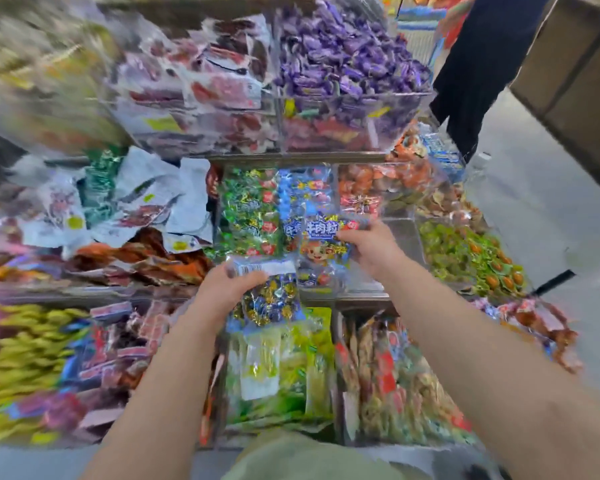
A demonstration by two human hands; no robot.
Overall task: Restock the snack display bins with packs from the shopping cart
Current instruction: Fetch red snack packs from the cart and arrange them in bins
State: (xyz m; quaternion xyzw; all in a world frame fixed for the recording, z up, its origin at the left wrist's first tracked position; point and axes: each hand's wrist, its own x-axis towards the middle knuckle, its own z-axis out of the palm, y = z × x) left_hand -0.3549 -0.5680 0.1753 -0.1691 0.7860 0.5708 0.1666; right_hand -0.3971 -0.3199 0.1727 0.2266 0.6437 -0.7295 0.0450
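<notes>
Step in hand: placement of packs into the middle-tier bins; the shopping cart was not in view. Far left of the rack was motion-blurred; contents there could not be identified beyond yellow-green packs [18, 344] in the lower-left bin. L hand [227, 289], grip clenched on a clear pack of blue/gold sweets [269, 299], held it by the barcode end, w/ the pack hanging over the front wall of the green-and-blue pack bin [274, 209], above the lower green-pack bin [284, 368]. R hand [369, 245], grip clenched on a blue cartoon-face pack [324, 244], had it at the bin's right front corner, touching or just above the packs already inside; which, could not be told. Judgement: next move required the R pack pushed down and let go among the matching blue packs, then the L pack passed fwd into the same section. The clear divider [400, 233] to the right had to be avoided.
</notes>
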